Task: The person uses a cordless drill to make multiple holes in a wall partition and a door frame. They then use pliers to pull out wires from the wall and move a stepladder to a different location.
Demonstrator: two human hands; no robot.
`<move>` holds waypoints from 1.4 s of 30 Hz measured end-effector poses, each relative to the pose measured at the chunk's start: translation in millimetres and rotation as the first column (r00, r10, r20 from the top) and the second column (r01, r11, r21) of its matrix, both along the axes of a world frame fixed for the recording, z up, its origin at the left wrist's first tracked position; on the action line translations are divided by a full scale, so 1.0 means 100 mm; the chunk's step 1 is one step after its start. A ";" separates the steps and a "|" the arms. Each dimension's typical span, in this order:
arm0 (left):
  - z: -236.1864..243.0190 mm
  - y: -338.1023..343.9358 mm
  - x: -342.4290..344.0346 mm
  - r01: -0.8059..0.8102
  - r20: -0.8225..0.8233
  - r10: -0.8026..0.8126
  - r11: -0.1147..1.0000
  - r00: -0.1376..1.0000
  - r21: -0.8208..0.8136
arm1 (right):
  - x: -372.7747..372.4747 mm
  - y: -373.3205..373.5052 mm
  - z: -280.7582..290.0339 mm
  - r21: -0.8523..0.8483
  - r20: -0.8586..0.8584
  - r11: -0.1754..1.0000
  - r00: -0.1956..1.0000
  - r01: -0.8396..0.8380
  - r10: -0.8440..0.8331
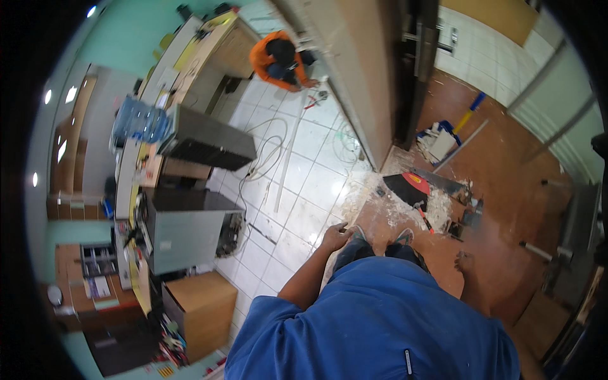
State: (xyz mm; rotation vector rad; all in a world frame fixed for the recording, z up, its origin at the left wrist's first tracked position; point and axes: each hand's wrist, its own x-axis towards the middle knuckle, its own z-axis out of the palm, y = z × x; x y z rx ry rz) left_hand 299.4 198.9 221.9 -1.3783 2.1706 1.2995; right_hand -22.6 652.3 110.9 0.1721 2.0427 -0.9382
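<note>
I stand looking down over my blue shirt and jeans. My left hand point(334, 237) rests against my left thigh with the fingers bent and holds nothing. My right hand point(465, 261) hangs by my right side over the brown floor; it is small and dim, and its fingers cannot be made out. Just ahead of my shoes lies a heap of white rubble point(386, 202), with a red and black dustpan point(409, 187) and a red-handled screwdriver point(424, 216) on it.
A person in orange point(278, 60) crouches on the white tiles by a tall door frame point(361, 82). White cable point(266, 158) and a white strip point(285, 164) lie on the tiles. Grey cabinets point(190, 234) and a water bottle point(139, 120) stand at left. A blue and yellow tool point(472, 111) lies at right.
</note>
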 end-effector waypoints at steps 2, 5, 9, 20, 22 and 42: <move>-0.05 0.04 0.18 -0.024 0.004 0.024 1.000 1.000 0.003 | -0.10 0.05 -0.08 0.036 -0.024 0.999 0.999 -0.025 0.026; -0.24 0.03 0.64 -0.073 0.094 0.073 0.997 0.993 0.004 | -0.26 0.08 -0.31 -0.090 0.173 0.975 0.968 0.202 -0.184; -0.54 -0.11 1.36 -0.072 0.219 0.070 0.997 0.973 0.001 | -0.16 -0.09 -0.64 -0.294 0.005 0.954 0.998 0.060 -0.061; -0.82 -1.93 2.38 -0.419 0.017 0.419 0.908 0.908 -0.020 | 1.23 -1.89 -0.73 -0.086 0.021 0.881 0.883 -0.466 0.469; -0.76 -2.16 2.58 -0.441 -0.008 0.441 0.895 0.897 -0.066 | 1.46 -2.54 -0.53 0.082 -0.188 0.798 0.777 -0.597 0.601; -1.63 -2.59 3.79 -0.894 0.251 0.859 0.416 0.446 0.166 | 0.87 -6.93 -0.14 0.298 -0.153 0.482 0.458 -0.824 0.876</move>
